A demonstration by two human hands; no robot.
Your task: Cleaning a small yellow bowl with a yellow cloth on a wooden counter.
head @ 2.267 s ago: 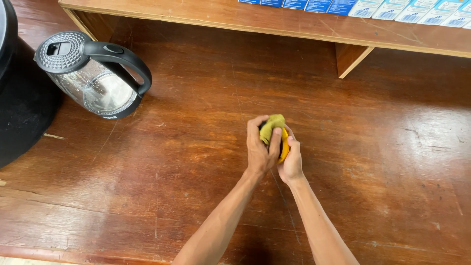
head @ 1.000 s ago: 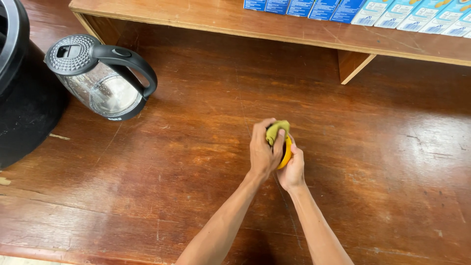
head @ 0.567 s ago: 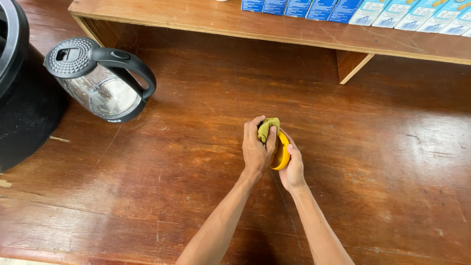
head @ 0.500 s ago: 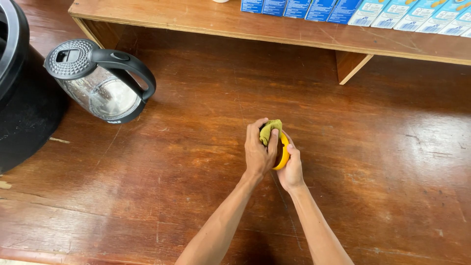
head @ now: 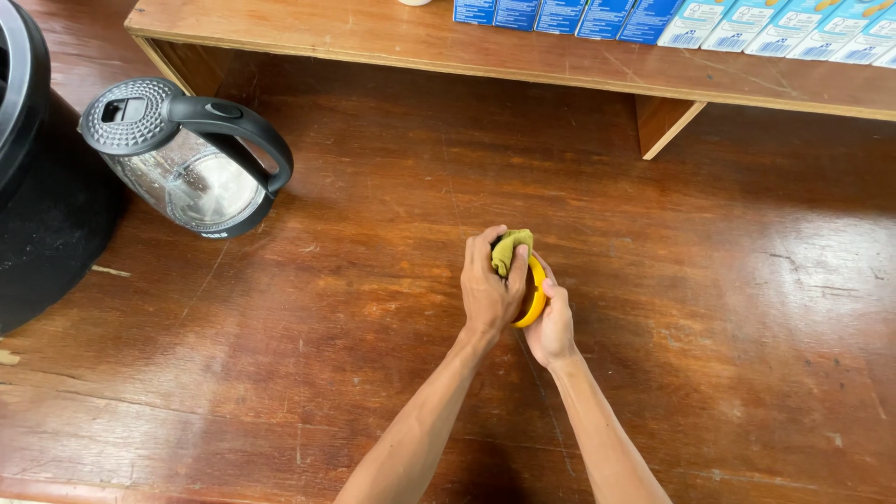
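Both hands meet above the desk: left hand pinching an olive cloth into a yellow cup clasped by the right hand; risk: hard wiping could twist it loose

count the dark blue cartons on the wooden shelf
4, in a row on the long wooden shelf at top centre: dark blue cartons. A fifth, mid-blue, is borderline; tops are cropped.
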